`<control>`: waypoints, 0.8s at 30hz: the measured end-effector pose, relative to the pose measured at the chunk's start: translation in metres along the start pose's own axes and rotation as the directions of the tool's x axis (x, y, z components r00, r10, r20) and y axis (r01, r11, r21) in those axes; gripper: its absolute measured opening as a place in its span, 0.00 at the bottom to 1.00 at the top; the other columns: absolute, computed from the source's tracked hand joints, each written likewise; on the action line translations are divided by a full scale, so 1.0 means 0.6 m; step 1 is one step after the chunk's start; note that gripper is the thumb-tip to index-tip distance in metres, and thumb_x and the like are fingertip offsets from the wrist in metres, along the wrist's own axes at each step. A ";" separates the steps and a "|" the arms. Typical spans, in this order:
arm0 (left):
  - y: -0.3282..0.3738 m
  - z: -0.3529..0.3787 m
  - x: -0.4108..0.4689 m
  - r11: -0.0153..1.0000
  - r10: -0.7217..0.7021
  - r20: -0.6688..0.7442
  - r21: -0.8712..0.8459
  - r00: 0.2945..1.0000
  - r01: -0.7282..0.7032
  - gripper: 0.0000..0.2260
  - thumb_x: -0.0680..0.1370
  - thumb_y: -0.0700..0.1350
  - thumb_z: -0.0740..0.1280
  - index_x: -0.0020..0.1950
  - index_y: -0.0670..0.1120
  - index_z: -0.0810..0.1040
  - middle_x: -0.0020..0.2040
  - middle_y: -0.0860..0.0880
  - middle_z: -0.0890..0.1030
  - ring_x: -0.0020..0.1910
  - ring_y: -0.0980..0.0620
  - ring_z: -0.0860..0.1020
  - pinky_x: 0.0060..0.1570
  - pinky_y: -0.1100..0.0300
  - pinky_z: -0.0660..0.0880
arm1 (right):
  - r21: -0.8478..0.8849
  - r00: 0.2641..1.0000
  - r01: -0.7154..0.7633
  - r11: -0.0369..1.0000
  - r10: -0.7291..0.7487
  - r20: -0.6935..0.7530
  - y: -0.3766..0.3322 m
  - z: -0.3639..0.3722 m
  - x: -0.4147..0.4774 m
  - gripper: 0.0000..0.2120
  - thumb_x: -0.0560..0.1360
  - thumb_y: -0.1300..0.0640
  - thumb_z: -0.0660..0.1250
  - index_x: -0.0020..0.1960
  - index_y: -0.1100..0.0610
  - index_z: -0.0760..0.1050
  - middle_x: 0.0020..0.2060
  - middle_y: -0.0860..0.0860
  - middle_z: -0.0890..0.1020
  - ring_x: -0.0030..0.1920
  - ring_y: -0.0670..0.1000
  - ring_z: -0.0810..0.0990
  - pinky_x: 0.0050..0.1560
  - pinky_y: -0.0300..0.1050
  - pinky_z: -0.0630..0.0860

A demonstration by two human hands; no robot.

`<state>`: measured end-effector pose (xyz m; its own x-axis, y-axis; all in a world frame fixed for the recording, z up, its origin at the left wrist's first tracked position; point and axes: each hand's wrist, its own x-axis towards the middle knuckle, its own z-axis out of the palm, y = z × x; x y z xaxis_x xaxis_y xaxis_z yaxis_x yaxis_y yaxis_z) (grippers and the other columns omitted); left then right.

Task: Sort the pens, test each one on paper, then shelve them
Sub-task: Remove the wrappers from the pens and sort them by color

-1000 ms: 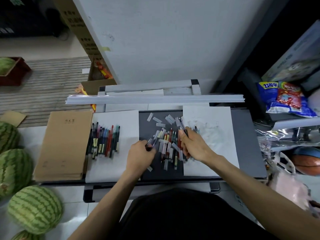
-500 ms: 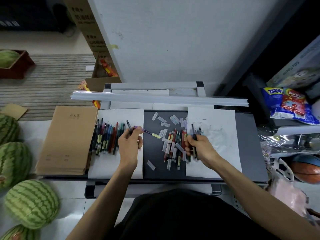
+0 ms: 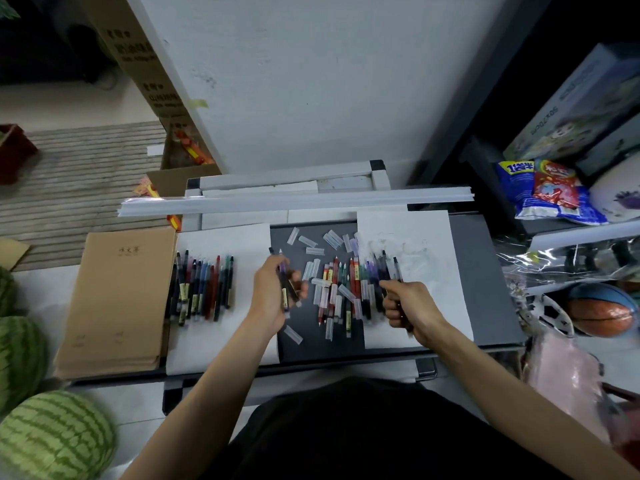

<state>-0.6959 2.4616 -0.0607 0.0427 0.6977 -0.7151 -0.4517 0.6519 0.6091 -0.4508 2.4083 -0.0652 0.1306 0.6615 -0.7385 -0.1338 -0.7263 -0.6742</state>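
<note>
Since half a second ago the left hand (image 3: 273, 299) has drawn back from the sorted row (image 3: 204, 285) to the right edge of the left sheet (image 3: 225, 240). The purple pen, which then pointed sideways across the counter (image 3: 485, 278), now lies alongside a dark one in the same grip. The right hand (image 3: 410, 303) sits much where it was, at the pile's right side.

The left hand's fingers are curled round the two pens (image 3: 284, 285), whose tips point away from the person. The right hand is closed in a fist round dark pens (image 3: 396, 268), whose tips stick out past the knuckles over the right sheet (image 3: 433, 258). How many it holds cannot be told. That sheet bears faint scribbles near its far end.

The row lies on the left sheet, the pens side by side with their tips away from the person, in dark, blue, red and green. The pile (image 3: 341, 285) lies on the dark strip of counter between the two sheets: red, green, purple and dark pens, mostly lengthwise and mixed with clear caps. More caps (image 3: 332, 239) are scattered beyond the pile, and one lies alone near the left wrist.

A stack of brown notebooks (image 3: 117, 299) sits just left of the left sheet. Long white strips (image 3: 294, 202) run across the counter's far edge. Watermelons (image 3: 52, 434) lie on the floor to the left. To the right are a basketball (image 3: 602, 310) and a snack bag (image 3: 550, 192).
</note>
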 end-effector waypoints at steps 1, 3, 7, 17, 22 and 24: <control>-0.003 0.003 0.004 0.999 -0.019 0.009 0.046 1.000 0.019 0.09 0.83 0.48 0.59 0.44 0.48 0.69 0.31 0.49 0.70 0.25 0.49 0.70 0.24 0.61 0.68 | 0.007 1.000 -0.003 1.000 0.003 -0.006 0.004 -0.002 0.001 0.20 0.83 0.58 0.63 0.33 0.54 0.63 0.27 0.52 0.67 0.25 0.50 0.63 0.26 0.42 0.60; -0.009 0.009 0.009 0.991 -0.058 0.009 0.121 0.998 0.056 0.09 0.82 0.49 0.59 0.42 0.49 0.67 0.30 0.51 0.66 0.23 0.53 0.63 0.21 0.64 0.60 | 0.016 1.000 -0.009 1.000 0.009 -0.011 0.008 -0.004 0.000 0.17 0.83 0.58 0.61 0.36 0.57 0.69 0.29 0.54 0.72 0.25 0.51 0.67 0.27 0.43 0.64; -0.018 0.021 0.013 0.932 -0.010 0.010 0.362 1.000 0.005 0.10 0.82 0.45 0.65 0.44 0.49 0.66 0.29 0.52 0.59 0.24 0.54 0.54 0.22 0.63 0.52 | 0.037 1.000 -0.004 0.999 0.004 0.012 0.015 -0.018 0.008 0.12 0.83 0.60 0.59 0.43 0.61 0.75 0.28 0.52 0.68 0.24 0.49 0.61 0.25 0.41 0.58; -0.036 0.070 0.041 0.238 0.266 0.110 0.955 0.958 -0.176 0.15 0.74 0.42 0.68 0.30 0.44 0.68 0.26 0.49 0.71 0.25 0.51 0.68 0.25 0.63 0.65 | -0.067 1.000 0.003 0.998 -0.003 0.004 0.029 -0.056 0.002 0.03 0.78 0.62 0.69 0.48 0.62 0.80 0.26 0.48 0.63 0.25 0.48 0.57 0.25 0.40 0.54; -0.037 0.098 0.061 0.123 0.276 0.112 0.981 0.955 -0.151 0.14 0.74 0.42 0.69 0.32 0.45 0.67 0.31 0.47 0.75 0.26 0.51 0.72 0.28 0.60 0.70 | -0.106 0.999 0.021 0.994 -0.017 0.033 0.040 -0.057 -0.002 0.05 0.78 0.61 0.68 0.44 0.59 0.77 0.26 0.49 0.64 0.24 0.48 0.58 0.25 0.40 0.55; -0.039 0.106 0.067 0.105 0.263 0.105 0.985 0.959 -0.137 0.14 0.73 0.42 0.71 0.33 0.44 0.68 0.33 0.43 0.78 0.27 0.50 0.74 0.28 0.59 0.71 | -0.115 0.999 0.030 0.993 -0.026 0.039 0.046 -0.055 -0.001 0.04 0.78 0.61 0.68 0.44 0.60 0.79 0.26 0.49 0.64 0.25 0.49 0.58 0.25 0.40 0.56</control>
<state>-0.6268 2.4932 -0.0823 0.0160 0.8716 -0.4900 0.8245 0.2658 0.4996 -0.4221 2.3817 -0.0828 0.0957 0.6866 -0.7207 -0.0160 -0.7229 -0.6908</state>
